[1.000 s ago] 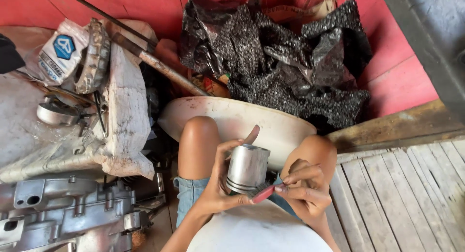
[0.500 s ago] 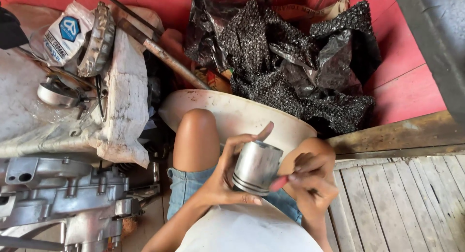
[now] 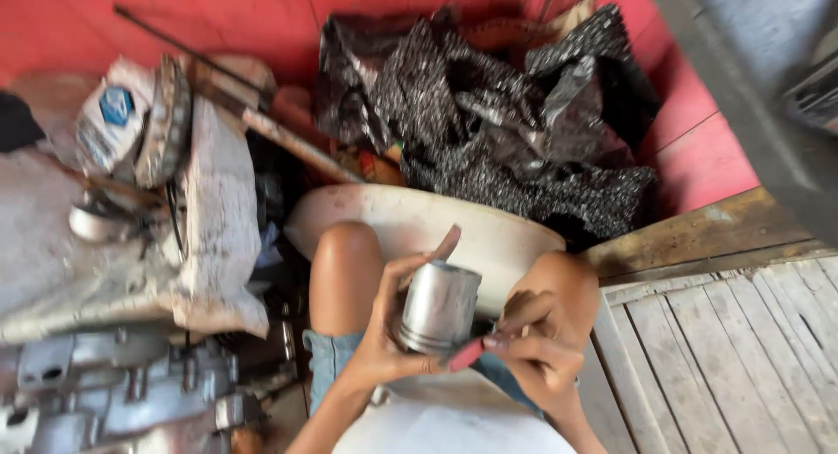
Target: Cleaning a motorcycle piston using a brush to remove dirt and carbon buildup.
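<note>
A shiny metal piston (image 3: 439, 306) stands upright in my left hand (image 3: 393, 332), with the fingers wrapped around its left side and the thumb raised behind it. My right hand (image 3: 534, 352) grips a small red-handled tool (image 3: 466, 355) whose tip touches the piston's lower edge. Both hands hover over my lap, between my bare knees. A pale basin (image 3: 489, 231) sits just beyond the knees.
A grey engine case (image 3: 122, 393) lies at the lower left beside a dirty white cloth (image 3: 131, 253) with metal parts on it. Crumpled black plastic (image 3: 489, 113) lies against a red wall. Wooden planks (image 3: 733, 349) run along the right.
The view has shifted slightly and is blurred now. The piston has tilted a little more upright in my left hand. The red tool stays at its lower rim.
</note>
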